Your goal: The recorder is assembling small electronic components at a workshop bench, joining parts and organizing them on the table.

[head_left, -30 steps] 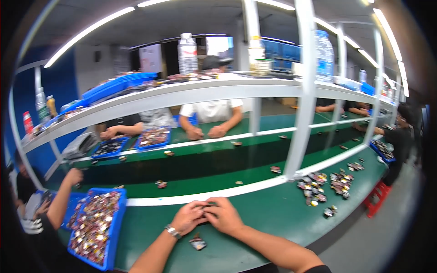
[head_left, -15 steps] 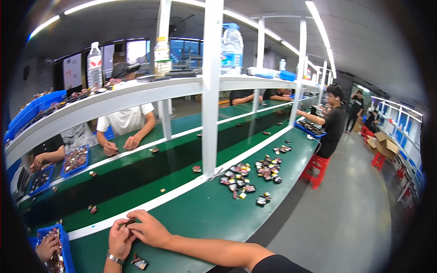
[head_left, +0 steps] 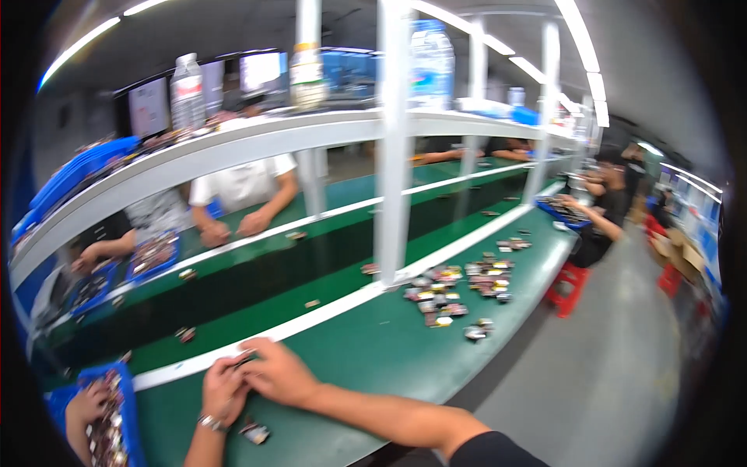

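Just above the green bench, my left hand [head_left: 222, 389], with a metal watch at its wrist, pinches a small dark part [head_left: 247, 358] whose kind I cannot make out. From the right, my right hand [head_left: 276, 375] closes its fingers on the same part, and the fingers cover most of it. Beside my left wrist, a small black part with a silvery face [head_left: 254, 433] lies on the green bench [head_left: 342, 350]. Further right along the bench sits a loose pile of small black, red and yellow parts [head_left: 436, 296].
At the lower left, a co-worker's hand [head_left: 87, 403] reaches into a blue tray [head_left: 134, 420] of small parts. A white post [head_left: 393, 194] and a shelf with bottles rise behind the belt [head_left: 311, 268], which carries scattered parts. Co-workers sit opposite and at the far right.
The whole view has shifted, so the scene sits further right and is blurred. My hands stay together on the small dark part.
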